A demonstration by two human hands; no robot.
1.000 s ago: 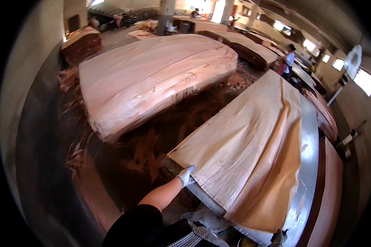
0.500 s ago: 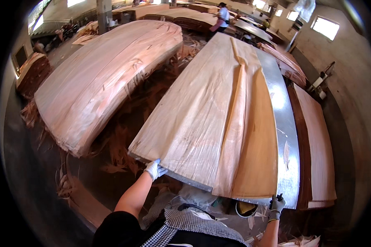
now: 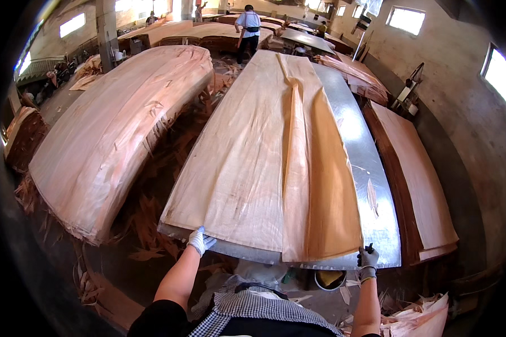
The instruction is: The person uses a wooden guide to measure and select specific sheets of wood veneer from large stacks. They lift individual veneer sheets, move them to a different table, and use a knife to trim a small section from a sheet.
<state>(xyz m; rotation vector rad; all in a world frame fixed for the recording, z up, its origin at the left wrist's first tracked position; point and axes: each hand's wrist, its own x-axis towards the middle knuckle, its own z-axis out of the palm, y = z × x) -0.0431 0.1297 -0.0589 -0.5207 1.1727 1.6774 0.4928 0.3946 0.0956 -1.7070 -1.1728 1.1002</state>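
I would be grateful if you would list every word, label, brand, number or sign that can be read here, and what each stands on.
There are none: the sheet, table, left glove and right glove show no legible lettering.
Any marks on the far worker's clothes would be too small to read.

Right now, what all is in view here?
wood sheets: count unclear, pale and orange, on table
near metal table: one, silvery, centre
large wood stack: one, pinkish, left
narrower stack: one, pinkish, right
farther stacks: several, brown, background
wood scraps: many, brown, on floor
bucket: one, pale rim, below table
windows: several, bright, walls
people: several, nearest in pale blue, far end
checked garment: one, greyish, bottom
left hand: one, white glove, sheets' left near edge
right hand: one, grey glove, sheets' right near corner
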